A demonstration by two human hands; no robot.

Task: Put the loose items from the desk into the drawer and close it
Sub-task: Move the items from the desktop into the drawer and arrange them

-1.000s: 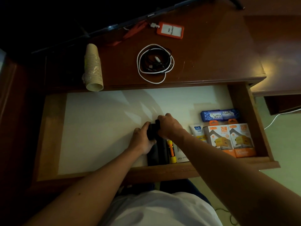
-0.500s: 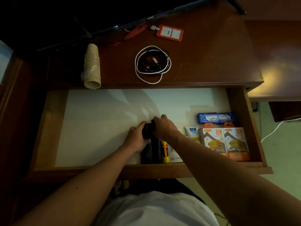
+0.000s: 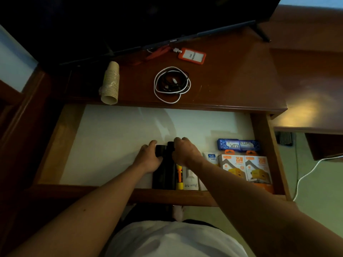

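Observation:
The wooden drawer (image 3: 48, 164) stands pulled open under the desk top (image 3: 232, 80), lined in white. Both hands are inside it on two black cylinders (image 3: 164, 175) lying side by side near the front wall. My left hand (image 3: 148, 158) grips the left cylinder; my right hand (image 3: 184, 151) covers the top of the right one. Beside them lie an orange-and-yellow tool (image 3: 179, 177), a white box (image 3: 190, 179), a small tube (image 3: 211, 157), two orange charger boxes (image 3: 245, 167) and a blue soap pack (image 3: 237, 144). On the desk lie stacked paper cups (image 3: 110, 84), coiled cables (image 3: 172, 84) and an orange badge holder (image 3: 192, 56).
A dark screen (image 3: 130, 21) stands at the back of the desk with its foot (image 3: 261, 33) at the right. A lower wooden surface (image 3: 311, 93) lies to the right, and a white cable (image 3: 306, 175) hangs beside the drawer. The drawer's left half shows bare white lining (image 3: 104, 141).
Both hands have stayed on the black cylinders. My view has pulled back and tilted up a little, so the drawer sits lower in the frame.

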